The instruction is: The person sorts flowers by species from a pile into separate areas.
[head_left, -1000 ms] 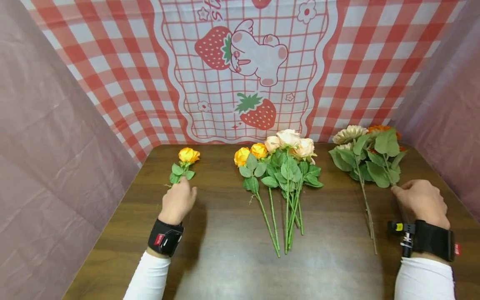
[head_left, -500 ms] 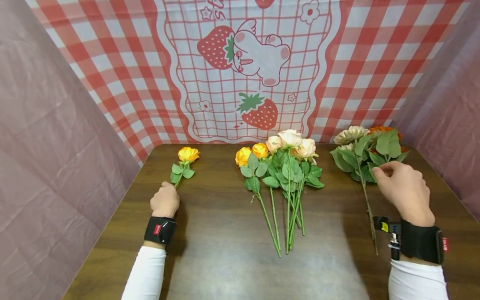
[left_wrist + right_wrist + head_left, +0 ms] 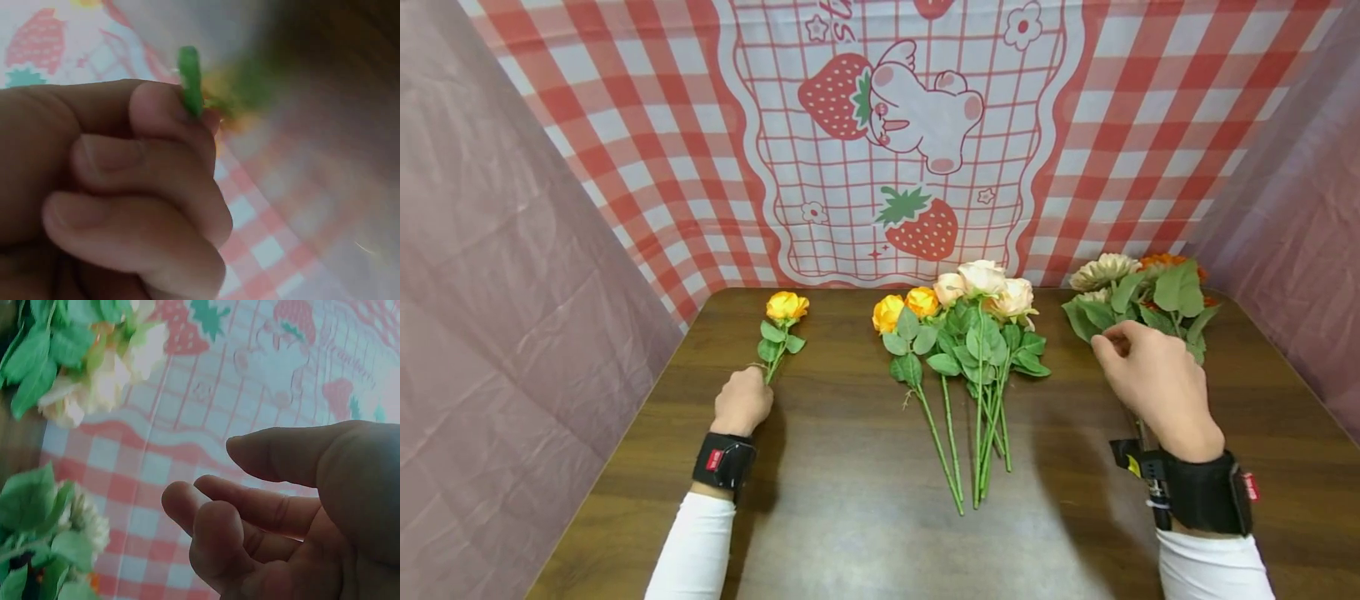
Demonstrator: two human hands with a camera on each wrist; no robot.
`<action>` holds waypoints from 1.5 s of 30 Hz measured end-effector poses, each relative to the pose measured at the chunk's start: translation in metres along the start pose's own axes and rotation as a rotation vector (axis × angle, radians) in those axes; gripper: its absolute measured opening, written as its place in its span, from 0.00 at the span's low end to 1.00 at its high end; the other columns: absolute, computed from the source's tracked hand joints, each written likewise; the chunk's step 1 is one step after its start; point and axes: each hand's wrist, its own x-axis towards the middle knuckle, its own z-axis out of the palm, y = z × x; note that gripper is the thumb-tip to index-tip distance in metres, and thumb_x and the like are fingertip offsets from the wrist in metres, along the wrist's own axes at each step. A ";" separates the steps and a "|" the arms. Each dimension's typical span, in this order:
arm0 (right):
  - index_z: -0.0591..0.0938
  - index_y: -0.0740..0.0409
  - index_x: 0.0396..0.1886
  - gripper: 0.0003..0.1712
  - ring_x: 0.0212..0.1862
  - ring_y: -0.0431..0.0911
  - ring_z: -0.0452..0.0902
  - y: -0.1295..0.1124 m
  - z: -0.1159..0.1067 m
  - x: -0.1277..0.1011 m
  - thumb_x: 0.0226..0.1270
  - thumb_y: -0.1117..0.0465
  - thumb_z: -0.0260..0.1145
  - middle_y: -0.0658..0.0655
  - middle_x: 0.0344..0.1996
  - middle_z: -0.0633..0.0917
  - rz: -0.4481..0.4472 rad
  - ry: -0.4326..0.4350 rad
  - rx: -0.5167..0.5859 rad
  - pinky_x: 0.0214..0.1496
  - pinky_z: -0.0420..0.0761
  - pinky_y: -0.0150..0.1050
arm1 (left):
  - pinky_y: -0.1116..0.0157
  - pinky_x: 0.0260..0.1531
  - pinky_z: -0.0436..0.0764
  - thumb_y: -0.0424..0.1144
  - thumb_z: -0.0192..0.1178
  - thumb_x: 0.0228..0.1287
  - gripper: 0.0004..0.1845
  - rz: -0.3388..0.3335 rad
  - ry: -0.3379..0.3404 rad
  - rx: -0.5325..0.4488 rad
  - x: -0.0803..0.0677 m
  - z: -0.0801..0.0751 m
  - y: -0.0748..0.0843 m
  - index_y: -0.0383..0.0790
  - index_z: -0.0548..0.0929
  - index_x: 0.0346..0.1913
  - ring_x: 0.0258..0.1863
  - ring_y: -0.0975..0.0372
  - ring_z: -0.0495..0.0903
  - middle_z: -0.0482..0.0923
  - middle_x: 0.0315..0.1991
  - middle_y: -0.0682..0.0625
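Note:
My left hand pinches the green stem of a yellow-orange rose at the table's left side. In the left wrist view the cut stem end sticks up between thumb and curled fingers. My right hand hovers over the stem of the flowers on the right, holding nothing. Its thumb and fingers are apart and loosely bent in the right wrist view. Beyond that hand lie a cream flower and orange flowers with broad green leaves.
Mid-table lies a group of roses, with cream roses and yellow-orange roses, their stems toward me. The wooden table ends at a red checked cloth behind. Pinkish curtains hang on both sides.
My right hand has left the right-hand flowers and moved left, lifting. My left hand slid down the rose's stem, then shifted slightly right with the rose.

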 end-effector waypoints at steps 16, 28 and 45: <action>0.86 0.58 0.43 0.07 0.23 0.38 0.69 -0.081 0.066 -0.019 0.71 0.62 0.64 0.50 0.28 0.84 -0.325 -0.208 0.319 0.26 0.70 0.34 | 0.67 0.18 0.74 0.32 0.60 0.67 0.06 0.464 0.243 -0.378 -0.056 -0.002 0.097 0.35 0.77 0.32 0.17 0.65 0.75 0.79 0.20 0.50; 0.82 0.58 0.52 0.13 0.18 0.39 0.73 -0.113 0.087 -0.041 0.75 0.57 0.61 0.52 0.23 0.81 -0.266 -0.402 0.704 0.19 0.75 0.35 | 0.74 0.20 0.73 0.32 0.63 0.67 0.06 0.661 0.150 -0.625 -0.103 0.017 0.139 0.38 0.75 0.35 0.20 0.67 0.76 0.80 0.23 0.54; 0.84 0.65 0.41 0.07 0.22 0.41 0.79 -0.109 0.089 -0.040 0.72 0.66 0.63 0.51 0.21 0.83 -0.253 -0.349 0.744 0.24 0.78 0.34 | 0.76 0.16 0.67 0.35 0.65 0.64 0.09 0.791 0.152 -0.329 -0.126 0.034 0.148 0.39 0.75 0.40 0.16 0.71 0.72 0.77 0.20 0.57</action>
